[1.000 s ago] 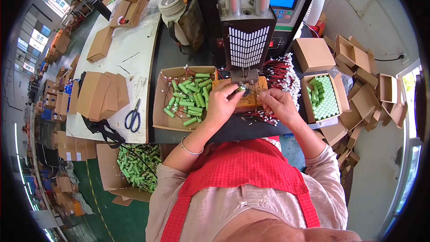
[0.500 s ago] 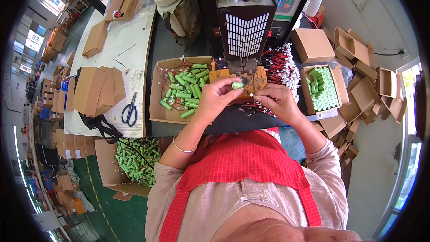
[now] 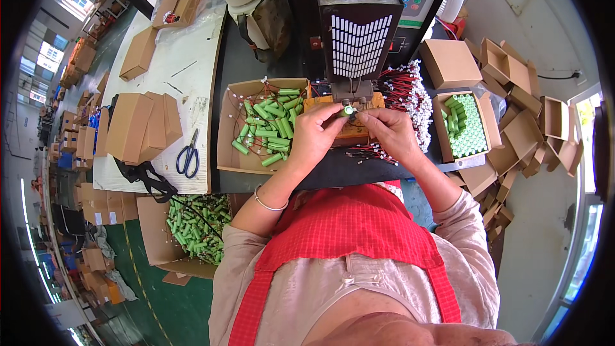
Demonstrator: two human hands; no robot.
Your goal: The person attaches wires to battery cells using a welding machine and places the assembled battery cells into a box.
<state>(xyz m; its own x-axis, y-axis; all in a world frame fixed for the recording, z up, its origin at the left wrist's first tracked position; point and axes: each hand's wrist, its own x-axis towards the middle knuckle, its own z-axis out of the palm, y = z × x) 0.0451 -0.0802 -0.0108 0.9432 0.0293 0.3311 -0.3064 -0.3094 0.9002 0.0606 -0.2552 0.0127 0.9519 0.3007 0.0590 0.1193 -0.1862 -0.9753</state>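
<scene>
Many wired green cells [image 3: 266,129] fill the box at the bench's left edge; bare ones [image 3: 466,129] wait right. Both hands, left [image 3: 315,136] and right [image 3: 389,133], pinch one cell [image 3: 348,111] under the welder [image 3: 355,38].

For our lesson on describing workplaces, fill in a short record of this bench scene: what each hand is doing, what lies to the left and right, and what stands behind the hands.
Left hand: left hand pinches a small green cylindrical cell in its fingers
Right hand: right hand meets the same cell from the other side
Left of hands: open cardboard box of loose green wired cells
Right of hands: cardboard box of upright green cells
Behind: black bench machine with white-striped front
Far left: black-handled scissors
</scene>
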